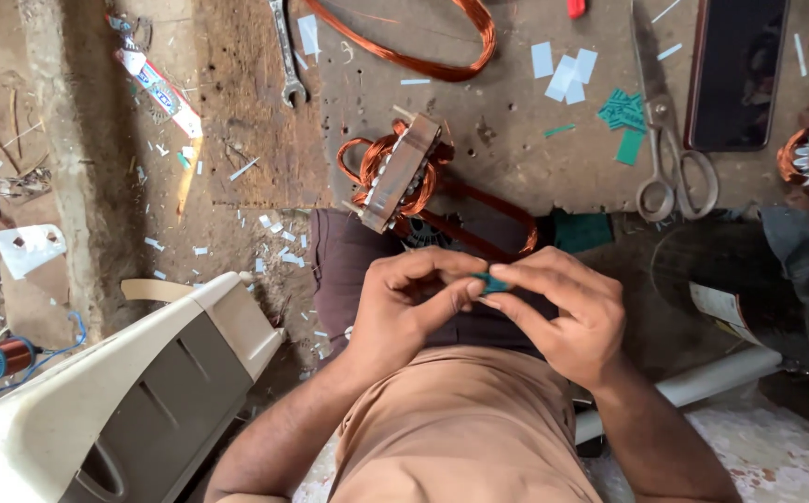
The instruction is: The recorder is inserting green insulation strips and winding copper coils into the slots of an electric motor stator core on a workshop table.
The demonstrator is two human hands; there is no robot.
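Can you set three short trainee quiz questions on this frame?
1. True or false: both hands pinch the small green piece.
2. Which lies nearest the scissors? A) the wrench B) the pile of green strips C) the copper wire spool
3. What is wound through the motor stator?

Key: 1 true, left hand and right hand meet on it. 2 B. 3 copper wire.
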